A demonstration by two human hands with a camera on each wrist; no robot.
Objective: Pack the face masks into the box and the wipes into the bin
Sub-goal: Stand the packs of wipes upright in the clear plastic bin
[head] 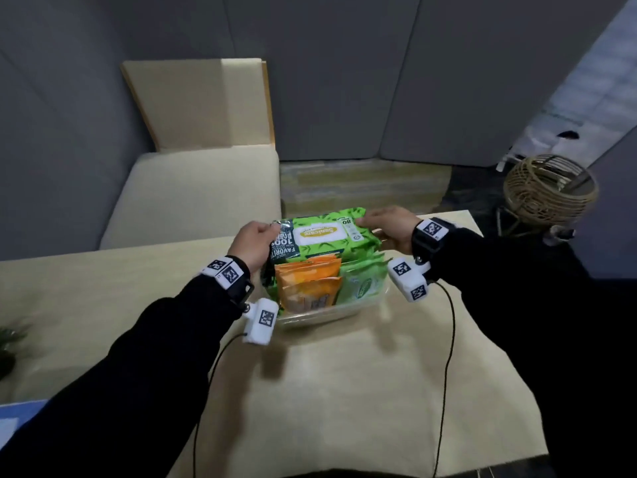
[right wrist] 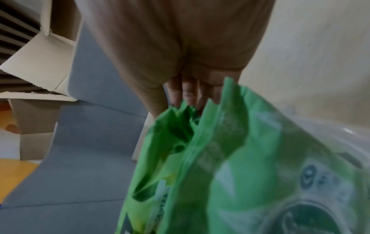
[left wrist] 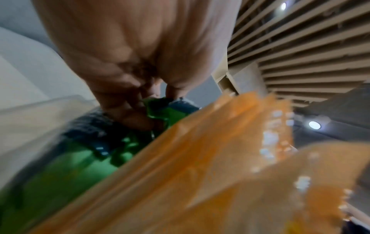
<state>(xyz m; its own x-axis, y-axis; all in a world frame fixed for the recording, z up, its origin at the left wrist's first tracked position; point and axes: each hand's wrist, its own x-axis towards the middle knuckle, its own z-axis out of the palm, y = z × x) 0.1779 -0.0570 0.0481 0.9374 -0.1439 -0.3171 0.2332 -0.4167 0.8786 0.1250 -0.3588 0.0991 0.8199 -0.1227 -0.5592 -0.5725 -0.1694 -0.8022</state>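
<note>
A large green wipes pack [head: 325, 234] with a white lid label sits tilted at the far end of the clear plastic bin [head: 310, 320] on the table. My left hand [head: 255, 241] pinches its left end seam [left wrist: 158, 109]. My right hand [head: 387, 224] holds its right end [right wrist: 180, 117]. In the bin in front of it stand orange packs [head: 308, 282] [left wrist: 210, 166] and a pale green wipes pack [head: 363, 284] [right wrist: 270, 166]. I see no face masks in any view.
The beige table [head: 344, 391] runs to a front edge near me. A cream chair [head: 193, 194] stands beyond the table on the left. A wicker basket [head: 549, 189] sits at the right. An open cardboard box [right wrist: 38, 66] shows in the right wrist view.
</note>
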